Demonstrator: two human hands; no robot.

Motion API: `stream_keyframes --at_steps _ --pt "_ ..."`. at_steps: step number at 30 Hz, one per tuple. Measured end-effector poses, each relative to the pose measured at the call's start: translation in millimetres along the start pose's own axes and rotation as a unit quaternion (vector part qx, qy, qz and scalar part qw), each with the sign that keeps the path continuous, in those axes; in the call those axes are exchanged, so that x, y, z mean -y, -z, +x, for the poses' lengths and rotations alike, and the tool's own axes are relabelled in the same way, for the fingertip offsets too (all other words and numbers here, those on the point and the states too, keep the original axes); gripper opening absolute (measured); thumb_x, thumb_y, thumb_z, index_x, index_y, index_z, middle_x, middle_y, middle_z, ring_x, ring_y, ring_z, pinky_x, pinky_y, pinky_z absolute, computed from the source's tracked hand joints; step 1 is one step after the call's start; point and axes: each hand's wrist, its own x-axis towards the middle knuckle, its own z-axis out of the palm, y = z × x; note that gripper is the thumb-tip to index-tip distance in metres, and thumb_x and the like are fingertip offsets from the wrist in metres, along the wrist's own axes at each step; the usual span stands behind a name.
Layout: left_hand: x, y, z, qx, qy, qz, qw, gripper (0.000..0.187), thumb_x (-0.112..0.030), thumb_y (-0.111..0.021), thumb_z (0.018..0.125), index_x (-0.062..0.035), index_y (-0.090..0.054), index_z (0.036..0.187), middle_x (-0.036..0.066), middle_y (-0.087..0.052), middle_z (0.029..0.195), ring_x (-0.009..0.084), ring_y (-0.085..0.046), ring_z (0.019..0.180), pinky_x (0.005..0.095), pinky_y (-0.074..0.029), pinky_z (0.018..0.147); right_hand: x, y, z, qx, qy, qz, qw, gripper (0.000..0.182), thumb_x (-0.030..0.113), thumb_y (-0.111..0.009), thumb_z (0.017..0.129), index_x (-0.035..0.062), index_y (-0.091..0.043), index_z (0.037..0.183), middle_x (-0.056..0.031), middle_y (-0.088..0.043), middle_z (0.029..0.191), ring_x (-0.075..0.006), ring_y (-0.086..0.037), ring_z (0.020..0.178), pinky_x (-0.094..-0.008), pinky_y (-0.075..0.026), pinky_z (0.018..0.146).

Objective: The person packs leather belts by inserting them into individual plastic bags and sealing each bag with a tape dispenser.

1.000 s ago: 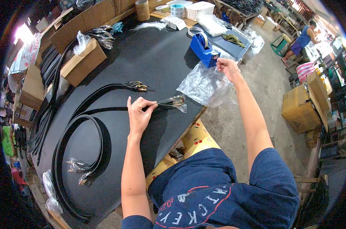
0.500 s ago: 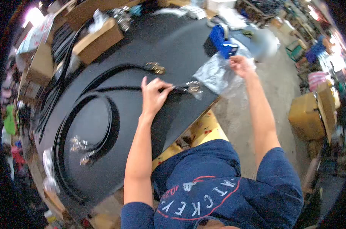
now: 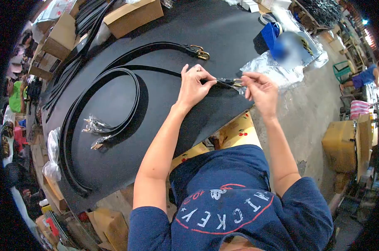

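Observation:
My left hand pinches a black belt between thumb and finger, close to its buckle end. The metal buckle lies just right of those fingertips. Over it hovers my right hand, slightly blurred, with fingers curled together; whatever they hold, if anything, cannot be made out. Another black belt ends in a gold-coloured buckle beyond my left hand. Both straps curve left into a loop on the black table. Inside the loop, plastic-wrapped metal ends rest on the table.
A blue tape dispenser and clear plastic bags occupy the right table edge. An open cardboard box and hanging black straps are at the far left. Across the floor stand a carton and a person in blue.
My right hand has come from the tape dispenser to the buckle. The left hand still pinches the belt. The camera view has shifted.

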Motion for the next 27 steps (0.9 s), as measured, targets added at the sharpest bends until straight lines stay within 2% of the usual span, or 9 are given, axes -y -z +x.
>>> stream_keyframes --at_steps 1,2,4,5,8,10,16,25,27 --pt "0.9 -0.2 -1.9 -0.001 0.001 0.000 1.000 0.006 -0.015 -0.076 0.072 -0.0112 -0.073 0.075 0.001 -0.057 0.071 0.0192 -0.058 0.077 0.0476 -0.028 0.105 -1.8 -6.9 -1.9 0.005 -0.021 0.008 1.000 0.029 0.002 -0.066 0.086 -0.0019 -0.062 0.114 -0.0078 -0.065 0.075 -0.0062 -0.055 0.050 -0.0181 -0.040 0.043" --pt "1.9 -0.6 -3.4 -0.002 -0.003 -0.004 1.000 0.006 -0.015 -0.077 0.071 -0.0111 -0.073 0.075 0.002 -0.057 0.070 0.0192 -0.058 0.075 0.0476 -0.029 0.105 -0.7 -15.5 -4.7 0.006 -0.022 0.008 1.000 0.029 0.002 -0.066 0.086 -0.0019 -0.062 0.114 -0.0078 -0.065 0.075 -0.0062 -0.055 0.050 -0.0181 -0.040 0.043" --pt "2.4 -0.9 -4.7 -0.003 -0.006 -0.008 1.000 0.007 -0.015 -0.077 0.071 -0.0110 -0.073 0.074 0.002 -0.056 0.069 0.0192 -0.058 0.073 0.0475 -0.030 0.104 2.7 -31.8 -9.6 0.014 -0.004 0.039 0.999 0.047 -0.001 -0.064 0.086 0.0009 -0.050 0.131 -0.0086 -0.064 0.074 -0.0064 -0.054 0.050 -0.0186 -0.041 0.041" --pt "2.8 -1.3 -5.4 -0.010 -0.016 -0.005 1.000 0.007 -0.015 -0.077 0.070 -0.0108 -0.073 0.074 0.002 -0.056 0.068 0.0191 -0.058 0.072 0.0475 -0.030 0.104 -2.8 -36.3 -9.0 0.030 -0.006 0.058 0.998 0.068 -0.004 -0.063 0.085 0.0042 -0.030 0.144 -0.0085 -0.063 0.073 -0.0067 -0.053 0.049 -0.0192 -0.040 0.040" --pt "0.0 1.7 -6.9 -0.001 -0.008 -0.011 1.000 0.006 -0.014 -0.075 0.070 -0.0101 -0.073 0.074 0.003 -0.056 0.067 0.0199 -0.058 0.075 0.0505 -0.028 0.105 -7.2 -51.3 -11.6 0.023 -0.008 0.082 0.996 0.075 -0.004 -0.062 0.085 0.0051 -0.021 0.147 -0.0078 -0.062 0.074 -0.0070 -0.051 0.046 -0.0199 -0.040 0.039" --pt "-1.5 3.8 -6.8 0.016 0.007 -0.020 1.000 0.005 -0.012 -0.074 0.070 -0.0096 -0.073 0.074 0.004 -0.056 0.068 0.0208 -0.059 0.080 0.0534 -0.025 0.106 -9.4 -57.3 -11.8 0.025 -0.025 0.073 0.997 0.076 -0.004 -0.062 0.086 0.0050 -0.018 0.147 -0.0077 -0.061 0.073 -0.0073 -0.049 0.044 -0.0203 -0.039 0.038" --pt "-2.3 6.7 -7.0 0.015 0.013 -0.033 0.999 0.003 -0.011 -0.073 0.070 -0.0095 -0.072 0.072 0.003 -0.057 0.066 0.0206 -0.060 0.077 0.0545 -0.025 0.106 -16.4 -63.3 -10.4 -0.023 -0.081 0.082 0.993 0.051 0.003 -0.065 0.086 0.0015 -0.034 0.126 -0.0096 -0.062 0.073 -0.0091 -0.048 0.040 -0.0217 -0.036 0.033" --pt "-2.0 4.1 -7.2 0.021 0.027 -0.055 0.998 0.019 -0.004 -0.068 0.073 -0.0124 -0.059 0.087 0.000 -0.059 0.067 0.0191 -0.059 0.075 0.0554 -0.024 0.105 -14.2 -70.5 -8.4 -0.040 -0.113 0.076 0.990 0.040 0.007 -0.067 0.085 0.0006 -0.036 0.111 -0.0122 -0.065 0.073 -0.0116 -0.049 0.036 -0.0246 -0.033 0.030" --pt "-0.9 5.6 -7.0 0.049 0.017 -0.032 0.998 0.021 -0.006 -0.068 0.074 -0.0156 -0.062 0.092 -0.004 -0.060 0.073 0.0139 -0.061 0.080 0.0510 -0.020 0.109 -13.5 -70.5 -7.5 -0.045 -0.118 0.060 0.990 0.038 0.006 -0.066 0.085 0.0010 -0.037 0.109 -0.0121 -0.065 0.073 -0.0120 -0.049 0.035 -0.0250 -0.033 0.029"
